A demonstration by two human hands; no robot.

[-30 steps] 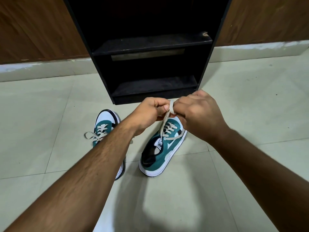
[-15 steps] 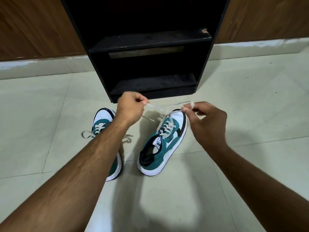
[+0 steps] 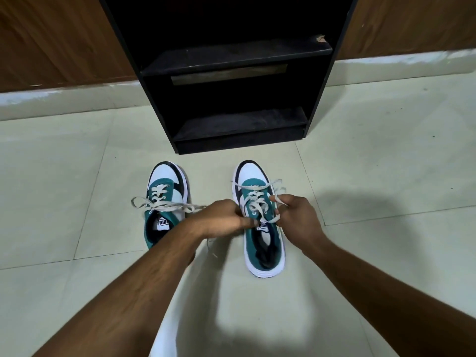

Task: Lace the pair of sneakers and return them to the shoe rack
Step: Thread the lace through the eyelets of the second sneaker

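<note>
sneakers: two, teal and white, side by side on the floor before the shoe rack [image 3: 239, 81]
left sneaker [image 3: 164, 202]: bow tied
right sneaker [image 3: 260, 222]: between both hands
left hand [image 3: 221, 217]: fingers curled, pinching its lace [image 3: 257, 199]
right hand [image 3: 296, 215]: fingers curled, pinching a lace loop

Both bare forearms are reaching forward; the left hand [image 3: 221, 217] and right hand [image 3: 296, 215] are curling their fingers, each pinching lace.

A white tongue label [image 3: 163, 222] on the left sneaker [image 3: 164, 202] bears dark lettering, seen upside down and too blurred to be read. A like label [image 3: 263, 225] on the right sneaker [image 3: 260, 217] is equally illegible.
</note>
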